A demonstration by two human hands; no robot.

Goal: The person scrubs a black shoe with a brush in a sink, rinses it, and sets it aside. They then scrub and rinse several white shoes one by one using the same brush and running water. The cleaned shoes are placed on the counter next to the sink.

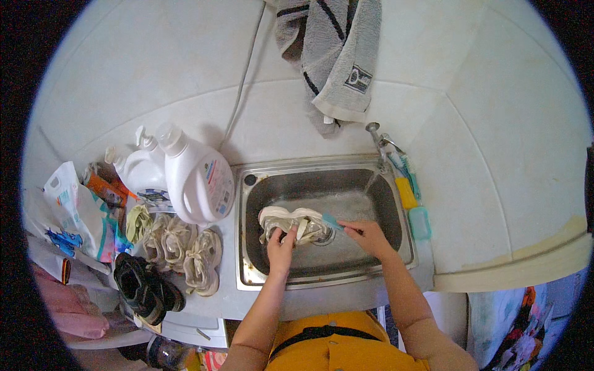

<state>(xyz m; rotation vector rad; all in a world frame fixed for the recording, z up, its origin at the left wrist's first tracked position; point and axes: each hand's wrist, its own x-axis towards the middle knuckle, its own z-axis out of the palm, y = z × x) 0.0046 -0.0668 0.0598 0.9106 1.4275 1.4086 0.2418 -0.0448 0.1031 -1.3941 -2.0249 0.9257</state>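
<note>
A pale, worn shoe (292,220) lies tilted inside the stainless steel sink (325,280). My left hand (280,252) grips it, with fingers reaching into its opening. In my right hand (369,239) is a light blue-green scrubbing brush (330,221), its head against the toe end of the shoe. Below that end the drain (326,239) shows in part. At the back right, a chrome faucet (381,146) runs a thin stream of water into the basin.
Left of the sink stand white detergent bottles (199,176), more pale shoes (204,264) and dark shoes (144,287). A yellow sponge (407,194) and a teal soap box (420,223) line the right edge. A grey towel (338,60) hangs on the wall above.
</note>
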